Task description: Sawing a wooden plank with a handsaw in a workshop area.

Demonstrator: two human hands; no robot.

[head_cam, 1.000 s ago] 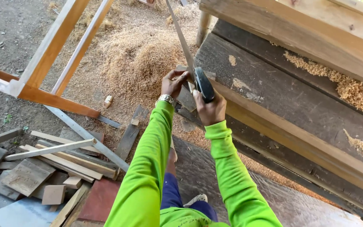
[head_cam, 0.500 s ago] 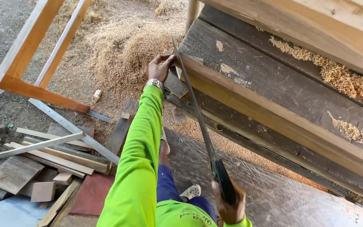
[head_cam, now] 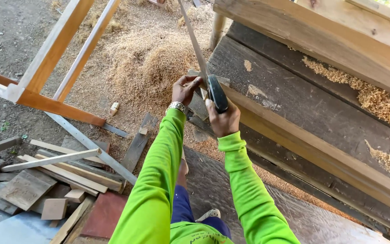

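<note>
head view: right hand [head_cam: 224,119] clenched on the dark saw handle [head_cam: 216,92], blade [head_cam: 194,40] running up and away. left hand [head_cam: 185,89] grasps a small wood piece [head_cam: 199,83] at the plank [head_cam: 321,149] edge. cut looks unfinished; piece still whole.
</note>
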